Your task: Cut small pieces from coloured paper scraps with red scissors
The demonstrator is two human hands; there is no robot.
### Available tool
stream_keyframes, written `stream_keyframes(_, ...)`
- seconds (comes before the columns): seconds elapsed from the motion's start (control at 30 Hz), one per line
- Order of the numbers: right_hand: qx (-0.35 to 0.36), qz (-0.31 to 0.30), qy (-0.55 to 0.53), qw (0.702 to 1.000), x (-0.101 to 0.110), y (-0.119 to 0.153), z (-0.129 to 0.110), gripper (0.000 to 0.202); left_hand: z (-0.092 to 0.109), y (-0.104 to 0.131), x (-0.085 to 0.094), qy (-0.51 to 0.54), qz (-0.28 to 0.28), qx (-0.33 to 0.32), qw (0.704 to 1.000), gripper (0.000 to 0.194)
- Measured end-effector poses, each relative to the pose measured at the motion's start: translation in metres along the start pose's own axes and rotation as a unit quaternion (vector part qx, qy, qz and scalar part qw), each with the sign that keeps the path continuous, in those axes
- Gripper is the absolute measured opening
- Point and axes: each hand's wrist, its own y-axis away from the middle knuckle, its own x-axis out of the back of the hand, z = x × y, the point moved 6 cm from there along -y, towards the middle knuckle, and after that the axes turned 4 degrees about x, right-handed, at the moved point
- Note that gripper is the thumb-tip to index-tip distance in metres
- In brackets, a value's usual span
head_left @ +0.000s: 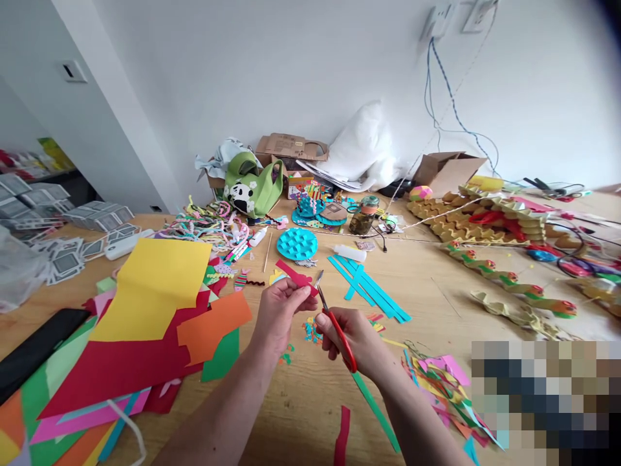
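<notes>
Over a wooden counter [412, 275], centre frame, pinching red paper [292, 272] in the left grip [279, 312], clamping scissors [341, 334] in the right grip [353, 331]; seemingly cutting. Next, likely calls for careful alignment. Beyond, right of centre, bordered by turquoise strips [369, 288].

Left hand [279, 312] hides part of red strip [292, 272]. Black object [43, 349] cut by left edge. I cannot read pixelated lower-right patch [548, 401].

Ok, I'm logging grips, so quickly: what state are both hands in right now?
Left hand: closed, pinching a red paper strip.
Right hand: closed, holding red-handled scissors.
</notes>
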Motion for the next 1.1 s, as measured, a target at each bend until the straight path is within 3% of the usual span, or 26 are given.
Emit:
stream_keyframes(0.37, 0.002, -0.015, -0.003, 1.000, -0.006, -0.002, 0.001, 0.049, 0.003, 0.001, 0.001, 0.027, 0.027, -0.001, 0.999, 0.020)
stream_keyframes(0.73, 0.013, 0.026, 0.004, 1.000, 0.008, 0.001, -0.007, 0.043, 0.003, 0.002, 0.001, 0.008, 0.025, 0.008, 1.000, 0.018)
stream_keyframes(1.1, 0.004, 0.004, -0.022, 1.000, -0.004, -0.002, -0.003, 0.050, 0.001, 0.002, -0.001, 0.014, 0.016, 0.005, 1.000, 0.018)
